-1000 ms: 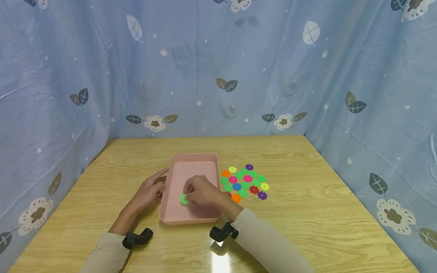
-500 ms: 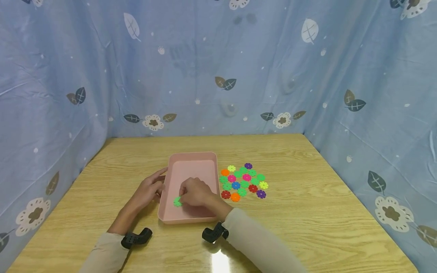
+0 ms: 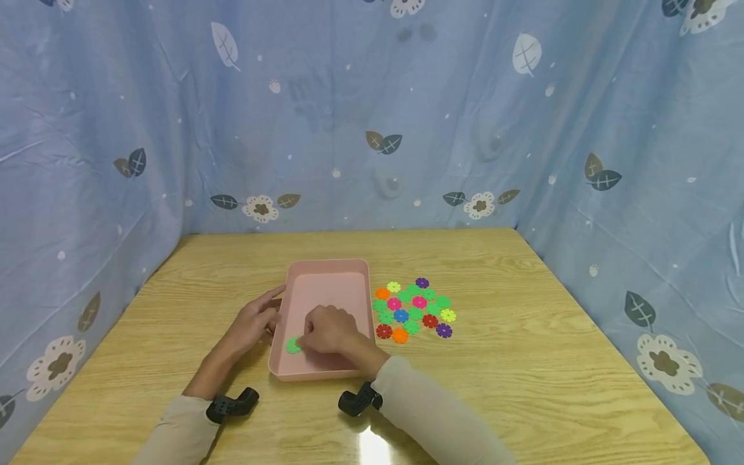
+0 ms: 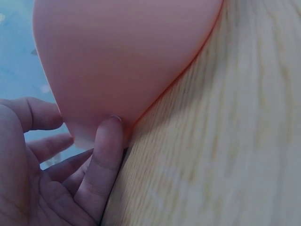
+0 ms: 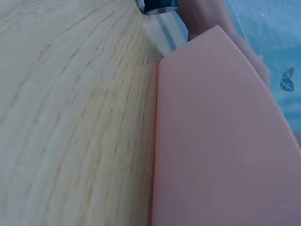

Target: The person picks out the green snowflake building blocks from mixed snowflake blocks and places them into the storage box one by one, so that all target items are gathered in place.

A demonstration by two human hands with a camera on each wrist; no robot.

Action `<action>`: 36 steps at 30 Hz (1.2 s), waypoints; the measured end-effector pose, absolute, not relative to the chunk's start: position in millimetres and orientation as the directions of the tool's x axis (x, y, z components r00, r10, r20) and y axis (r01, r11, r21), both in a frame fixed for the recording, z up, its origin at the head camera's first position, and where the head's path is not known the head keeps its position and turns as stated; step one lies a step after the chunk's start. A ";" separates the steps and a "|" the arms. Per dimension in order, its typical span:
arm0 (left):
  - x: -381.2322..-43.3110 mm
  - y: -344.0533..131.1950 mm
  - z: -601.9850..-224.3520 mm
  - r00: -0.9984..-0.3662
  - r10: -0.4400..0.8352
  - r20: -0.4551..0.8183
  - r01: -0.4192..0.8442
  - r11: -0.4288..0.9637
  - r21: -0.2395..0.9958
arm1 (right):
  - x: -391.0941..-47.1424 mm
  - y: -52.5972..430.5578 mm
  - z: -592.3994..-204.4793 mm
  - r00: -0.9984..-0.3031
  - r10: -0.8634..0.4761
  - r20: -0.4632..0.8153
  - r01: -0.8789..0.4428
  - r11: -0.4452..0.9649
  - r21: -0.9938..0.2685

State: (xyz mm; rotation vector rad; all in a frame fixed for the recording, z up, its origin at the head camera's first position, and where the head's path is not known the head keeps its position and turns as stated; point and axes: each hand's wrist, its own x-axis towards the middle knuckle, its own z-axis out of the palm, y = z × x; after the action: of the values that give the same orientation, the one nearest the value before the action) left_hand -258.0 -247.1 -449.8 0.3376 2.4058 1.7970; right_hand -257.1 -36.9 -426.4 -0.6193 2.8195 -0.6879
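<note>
Blue curtains (image 3: 337,77) printed with leaves and flowers stand behind and beside the pink tray (image 3: 337,287). Its wood-grained worktop (image 3: 523,336) shows glare nearer the viewer; coloured discs (image 3: 415,314) lie right. The right grip (image 3: 328,330) pinches a green disc (image 3: 293,345) over the tray's near-left part; the left grip (image 3: 252,323), unclenched, touches its left wall.
</note>
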 end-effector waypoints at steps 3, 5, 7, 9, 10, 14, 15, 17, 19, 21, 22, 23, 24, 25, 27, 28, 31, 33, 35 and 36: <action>-258.2 -247.0 -449.9 -0.969 0.243 0.038 0.108 0.282 0.953 | -255.9 -37.6 -427.2 -0.901 -0.429 -0.063 -0.355 0.813 -0.461; -258.2 -246.9 -450.1 -0.969 0.243 0.039 0.111 0.289 0.951 | -255.4 -38.0 -427.2 -0.902 -0.427 -0.062 -0.357 0.820 -0.447; -258.1 -246.9 -450.6 -0.969 0.243 0.039 0.111 0.293 0.950 | -255.0 -38.3 -427.1 -0.902 -0.427 -0.063 -0.362 0.827 -0.431; -257.7 -247.1 -451.3 -0.969 0.243 0.037 0.110 0.295 0.949 | -254.8 -38.5 -427.4 -0.900 -0.430 -0.069 -0.365 0.831 -0.419; -257.5 -247.1 -451.5 -0.969 0.243 0.036 0.110 0.297 0.948 | -254.6 -38.7 -427.5 -0.900 -0.430 -0.071 -0.365 0.833 -0.416; -256.7 -247.1 -451.5 -0.971 0.237 0.039 0.112 0.307 0.945 | -253.9 -38.9 -427.9 -0.897 -0.435 -0.073 -0.370 0.832 -0.413; -256.6 -247.0 -451.4 -0.972 0.233 0.040 0.114 0.311 0.944 | -253.8 -39.0 -427.8 -0.897 -0.436 -0.072 -0.371 0.831 -0.415; -256.6 -246.8 -451.1 -0.972 0.230 0.043 0.117 0.317 0.941 | -254.0 -38.9 -427.5 -0.895 -0.440 -0.073 -0.373 0.829 -0.416; -256.9 -246.6 -450.8 -0.973 0.228 0.047 0.120 0.320 0.940 | -254.6 -38.7 -427.2 -0.894 -0.442 -0.076 -0.372 0.826 -0.423; -257.5 -246.3 -450.6 -0.973 0.227 0.048 0.122 0.323 0.939 | -255.0 -38.0 -426.2 -0.893 -0.443 -0.078 -0.369 0.822 -0.434; -258.0 -246.2 -450.2 -0.973 0.227 0.050 0.124 0.323 0.938 | -255.6 -37.6 -425.7 -0.893 -0.444 -0.079 -0.368 0.819 -0.440; -258.3 -246.2 -449.8 -0.972 0.227 0.051 0.125 0.323 0.938 | -255.9 -37.1 -425.0 -0.893 -0.444 -0.077 -0.366 0.815 -0.449; -258.6 -246.1 -449.4 -0.972 0.227 0.053 0.126 0.320 0.939 | -256.3 -36.5 -424.4 -0.892 -0.446 -0.073 -0.367 0.809 -0.459; -258.7 -246.0 -448.8 -0.972 0.229 0.053 0.127 0.318 0.940 | -256.5 -35.8 -423.9 -0.892 -0.446 -0.067 -0.366 0.802 -0.471; -258.4 -245.9 -448.0 -0.972 0.229 0.053 0.125 0.314 0.941 | -256.6 -34.3 -423.2 -0.892 -0.449 -0.052 -0.366 0.785 -0.501; -258.0 -246.0 -447.9 -0.973 0.227 0.051 0.122 0.312 0.942 | -256.6 -33.4 -422.9 -0.891 -0.451 -0.045 -0.366 0.774 -0.517; -256.8 -246.5 -448.4 -0.973 0.227 0.045 0.116 0.310 0.944 | -255.1 -30.2 -422.4 -0.891 -0.454 -0.027 -0.359 0.737 -0.573; -256.4 -246.7 -449.4 -0.974 0.223 0.040 0.110 0.310 0.944 | -254.0 -27.4 -421.7 -0.890 -0.456 -0.020 -0.353 0.715 -0.604; -256.3 -246.8 -450.3 -0.974 0.222 0.039 0.108 0.311 0.944 | -253.3 -24.6 -421.5 -0.890 -0.455 -0.013 -0.349 0.700 -0.624; -256.3 -246.8 -450.5 -0.975 0.221 0.039 0.109 0.311 0.944 | -253.1 -23.3 -421.2 -0.890 -0.455 -0.008 -0.349 0.695 -0.629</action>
State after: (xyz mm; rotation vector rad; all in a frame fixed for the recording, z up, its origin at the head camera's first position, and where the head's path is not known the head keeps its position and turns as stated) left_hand -256.3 -246.8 -450.5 0.3107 2.4639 1.7614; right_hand -253.1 -23.3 -421.2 -0.6554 2.7396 -0.9660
